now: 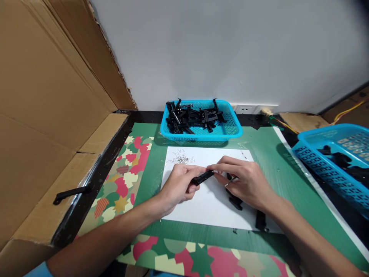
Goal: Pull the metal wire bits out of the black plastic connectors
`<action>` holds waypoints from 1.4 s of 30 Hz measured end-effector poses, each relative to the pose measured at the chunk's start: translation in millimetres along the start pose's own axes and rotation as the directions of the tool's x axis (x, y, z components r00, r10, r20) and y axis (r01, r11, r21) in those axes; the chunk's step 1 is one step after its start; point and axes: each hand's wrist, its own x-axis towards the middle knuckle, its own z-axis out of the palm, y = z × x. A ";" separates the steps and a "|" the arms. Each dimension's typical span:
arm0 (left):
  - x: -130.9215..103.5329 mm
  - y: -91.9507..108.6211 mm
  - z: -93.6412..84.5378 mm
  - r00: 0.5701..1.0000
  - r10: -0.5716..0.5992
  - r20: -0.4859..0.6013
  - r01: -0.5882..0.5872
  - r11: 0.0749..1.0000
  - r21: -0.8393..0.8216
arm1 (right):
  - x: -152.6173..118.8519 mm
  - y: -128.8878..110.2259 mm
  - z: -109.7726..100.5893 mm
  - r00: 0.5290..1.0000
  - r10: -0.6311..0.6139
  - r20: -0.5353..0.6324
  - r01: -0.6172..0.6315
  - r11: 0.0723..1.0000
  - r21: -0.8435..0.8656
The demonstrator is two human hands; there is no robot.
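Note:
Over a white sheet of paper (198, 207), my left hand (178, 184) is closed round a narrow black plastic part (203, 177), which slants up to the right. My right hand (248, 181) pinches at the far end of that part; anything small between the fingertips is hidden. A thin silvery piece (230, 181) shows under the right hand's fingers, too little of it to name. Below that hand, another black plastic part (236, 202) lies on the paper. A pile of tiny thin metal pieces (182, 159) sits at the paper's upper left.
A blue basket (201, 137) with many black parts stands at the back against the wall. Another blue basket (319, 173) with black parts is at the right. A black block-like piece (261, 220) lies near my right forearm. On cardboard at left rests a black bar (70, 193).

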 end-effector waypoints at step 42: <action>0.0 -28.3 0.5 0.734 0.548 0.402 -0.444 -0.061 0.894 | -9.2 59.8 -58.4 0.917 0.158 -0.365 -0.229 0.960 -0.160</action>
